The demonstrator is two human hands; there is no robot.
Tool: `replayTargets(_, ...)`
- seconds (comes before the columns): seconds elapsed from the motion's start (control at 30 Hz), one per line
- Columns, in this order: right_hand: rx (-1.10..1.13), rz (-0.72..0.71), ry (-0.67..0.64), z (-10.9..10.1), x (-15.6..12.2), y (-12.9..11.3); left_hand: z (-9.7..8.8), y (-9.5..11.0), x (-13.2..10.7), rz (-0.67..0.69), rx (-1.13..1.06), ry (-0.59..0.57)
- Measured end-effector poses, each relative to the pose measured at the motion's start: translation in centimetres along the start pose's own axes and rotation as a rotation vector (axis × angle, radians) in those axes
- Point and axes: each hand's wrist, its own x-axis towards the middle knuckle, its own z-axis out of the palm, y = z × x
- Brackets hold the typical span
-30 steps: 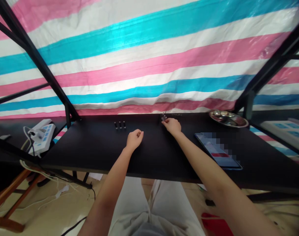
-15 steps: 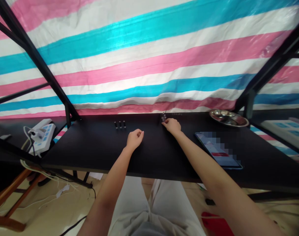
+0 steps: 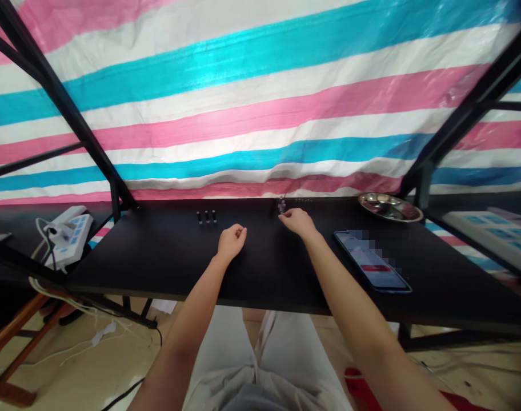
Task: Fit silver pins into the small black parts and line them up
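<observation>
Black counter [image 3: 166, 262] close in; on it left hand [image 3: 231, 241], grip curled shut on nothing visible. Farther, right hand [image 3: 299, 221], fingertips at a tiny glassy piece [image 3: 281, 204] by the far edge, hold unclear. Probably light, hard, slippery; best pinched low at its sides

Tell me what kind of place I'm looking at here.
Probably a makeshift work booth: a striped plastic tarp hangs behind a black table inside a black metal frame, with a power strip and loose cables at the left.
</observation>
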Motion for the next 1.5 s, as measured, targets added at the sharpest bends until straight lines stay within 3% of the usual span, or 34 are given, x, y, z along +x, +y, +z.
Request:
replayTargets(0.17,0.276,-0.206,0.083,2.1,-3.7,-2.0,-0.5,1.0,-0.4,-0.092,0.23,0.072)
replayTargets(0.33,0.302,-0.463,0.052,3.5,-5.6,-2.2,-2.1,2.3,0.3,-0.222,0.406,0.104)
replayTargets(0.53,0.286,-0.511,0.059,3.4,-6.1,-2.2,-4.7,1.6,2.5,-0.376,0.527,0.008)
replayTargets(0.77,0.248,-0.572,-0.034,3.8,-6.4,-2.5,-5.3,1.4,4.7,-0.417,0.703,-0.171)
replayTargets(1.0,0.242,-0.592,-0.022,4.0,-6.4,-2.4,-5.3,1.3,5.5,-0.278,0.8,-0.188)
replayTargets(1.1,0.246,-0.592,-0.016,4.0,-6.3,-2.4,-4.7,0.6,5.3,-0.154,0.648,-0.127)
replayTargets(1.23,0.314,-0.575,0.026,4.1,-6.3,-2.5,-2.9,-0.1,4.3,0.013,0.174,-0.036)
replayTargets(1.37,0.415,-0.52,0.076,4.1,-6.5,-2.8,-0.9,0.4,2.5,-0.013,-0.364,-0.012)
replayTargets(1.5,0.467,-0.45,0.051,4.0,-6.9,-3.3,0.0,1.1,0.6,-0.013,-0.622,-0.008)
